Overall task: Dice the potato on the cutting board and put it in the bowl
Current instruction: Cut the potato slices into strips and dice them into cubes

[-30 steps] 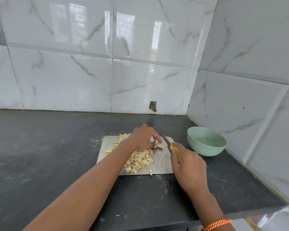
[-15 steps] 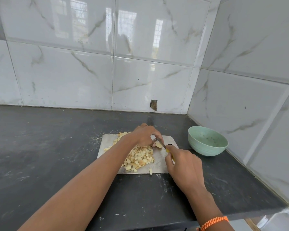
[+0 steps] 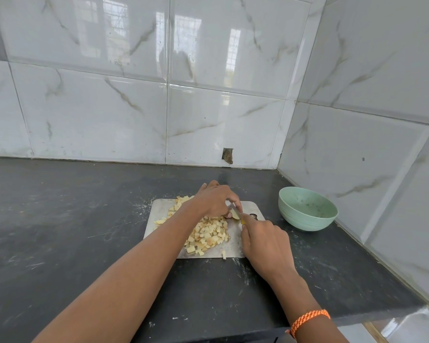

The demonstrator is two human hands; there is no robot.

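the counter (image 3: 60, 231) is dark stone and carries everything. on it lies the cutting board (image 3: 159, 206), a grey metal-looking sheet, and to the right of the board, apart from it, stands the green bowl (image 3: 307, 211) near the tiled wall.

what changed: one second ago the knife was lifted, with its blade pointing away over the far right corner of the board. now the right hand (image 3: 265, 246) has moved forward and the knife (image 3: 240, 217) is down at the last potato piece (image 3: 235, 215). the hand is closed around the yellow handle; only a short part of the blade can be seen, next to the fingers of the other hand. the left hand (image 3: 216, 201) has stayed in the same place, with its fingertips curled onto this last piece, holding it down on the board. whether the blade is already inside the piece i cannot tell. i judge that a new cut is being made, so the dicing is close to its end but not finished.

the pile of potato cubes (image 3: 208, 233) lies in the middle of the board, partly under the left forearm, and it looks the same as before. one small cube (image 3: 224, 254) sits at the near edge of the board.

the bowl holds no potato. inside i see only small marks or crumbs on its wall, too small to name. so the second part of the task, moving the cubes into the bowl, is not yet begun.
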